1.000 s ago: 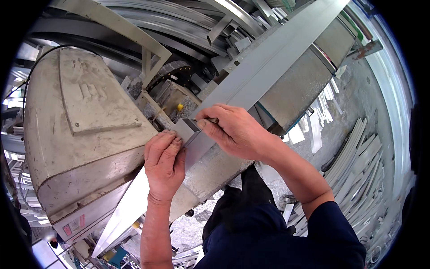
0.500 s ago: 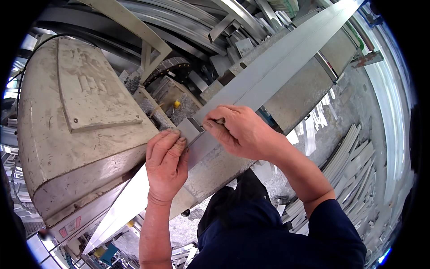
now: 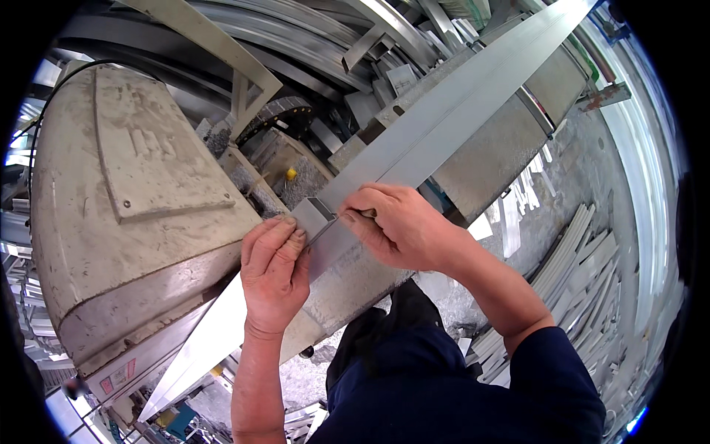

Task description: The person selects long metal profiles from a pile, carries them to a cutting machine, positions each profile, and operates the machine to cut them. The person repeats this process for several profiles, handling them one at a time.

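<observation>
While the left hand lies flat, fingers together and palm down, pressing on the long aluminium profile, the right hand is curled into a pinch around a small slim tool, perhaps a pencil or scriber, whose tip meets the profile just beside the left fingertips; what kind of tool it is I cannot tell for sure. That profile runs diagonally from the lower left up to the upper right, lying across the grey saw table beside the big dusty machine housing, and its open, box-shaped end sits right between the two hands. By its look it should be light for its length and stiff, though so long a piece would likely sway or tip if lifted near one end; its smooth, bright faces look slippery and easy to scratch, and the cut end may be sharp, so a hold across the flat faces near the middle, or with the hands well apart, seems best. Low on the housing, near its bottom edge, sits a small rectangular red-and-white label. Farther out, a yellow knob shows by the saw blade guard, and pale offcuts lie heaped on the floor at the right.
</observation>
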A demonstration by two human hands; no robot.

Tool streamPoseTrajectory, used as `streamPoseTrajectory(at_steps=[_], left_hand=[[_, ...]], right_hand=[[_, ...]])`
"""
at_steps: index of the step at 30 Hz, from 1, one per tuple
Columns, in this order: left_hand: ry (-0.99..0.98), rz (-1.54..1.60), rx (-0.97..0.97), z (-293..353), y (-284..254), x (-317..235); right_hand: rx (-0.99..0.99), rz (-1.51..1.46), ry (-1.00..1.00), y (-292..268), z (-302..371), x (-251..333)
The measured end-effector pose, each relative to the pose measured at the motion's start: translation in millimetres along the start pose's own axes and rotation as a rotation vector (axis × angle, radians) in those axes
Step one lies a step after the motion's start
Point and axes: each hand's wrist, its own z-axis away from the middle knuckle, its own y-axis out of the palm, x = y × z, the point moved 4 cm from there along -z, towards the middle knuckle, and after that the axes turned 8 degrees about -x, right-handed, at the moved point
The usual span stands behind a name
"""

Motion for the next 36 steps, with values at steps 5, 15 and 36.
streamPoseTrajectory(at_steps=[5, 15, 36], left_hand=[[0.009, 0.011, 0.007, -1, 0, 0], [0.02, 0.016, 0.015, -2, 0, -2], [0.016, 0.019, -0.01, -3, -2, -3]], right_hand=[[-0.087, -0.02, -0.039, 10, -4, -5], [-0.028, 0.005, -0.071, -6, 8, 3], [-0.151, 0.081, -0.068, 10, 11, -2]])
